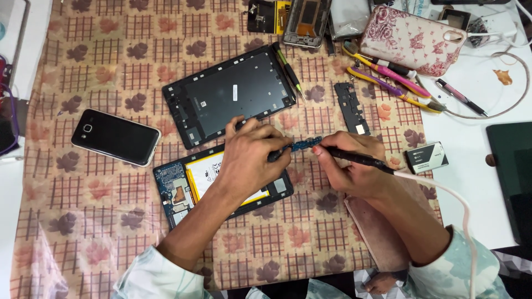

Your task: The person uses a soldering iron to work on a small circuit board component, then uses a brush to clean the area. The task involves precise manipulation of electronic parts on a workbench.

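Your left hand (249,152) pinches the small blue circuit strip (306,145) above the opened tablet with its yellow-edged battery (194,182), your right hand (354,166) clenches the black corded soldering iron (360,159) at its end; a slip could scorch your fingers or battery.

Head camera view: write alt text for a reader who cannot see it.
A person's left hand holds a small blue circuit board while the right hand touches a black corded soldering iron to it, above an opened tablet. On the patterned cloth lie a black tablet frame, a black smartphone and tweezers.
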